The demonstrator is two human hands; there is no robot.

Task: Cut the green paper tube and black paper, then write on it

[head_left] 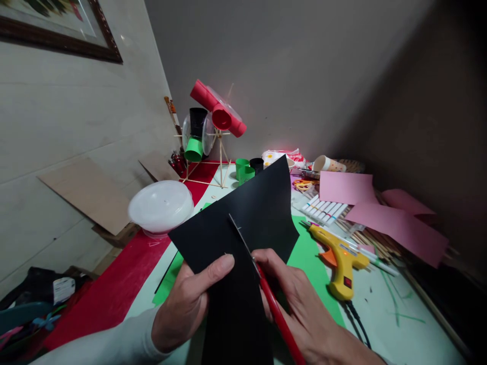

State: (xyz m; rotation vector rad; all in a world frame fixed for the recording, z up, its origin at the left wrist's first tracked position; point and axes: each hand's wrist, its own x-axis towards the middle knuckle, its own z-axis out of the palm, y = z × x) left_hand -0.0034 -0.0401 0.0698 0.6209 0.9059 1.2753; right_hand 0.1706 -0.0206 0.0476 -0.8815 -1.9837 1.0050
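Note:
A sheet of black paper is raised above the table in front of me. My left hand pinches its left side, thumb on top and fingers underneath. In my right hand is a pair of scissors with red handles. One scissor blade lies over the paper's face, pointing up and left along a slit; the other blade is hidden behind the sheet. The paper's lower part hangs down between my hands toward the bottom of the view. Green paper lies flat on the table below.
A yellow glue gun with a cord rests on the right, near markers and pink sheets. White plastic lids sit at left. Behind stands a stick frame carrying red tubes, beside small green cups.

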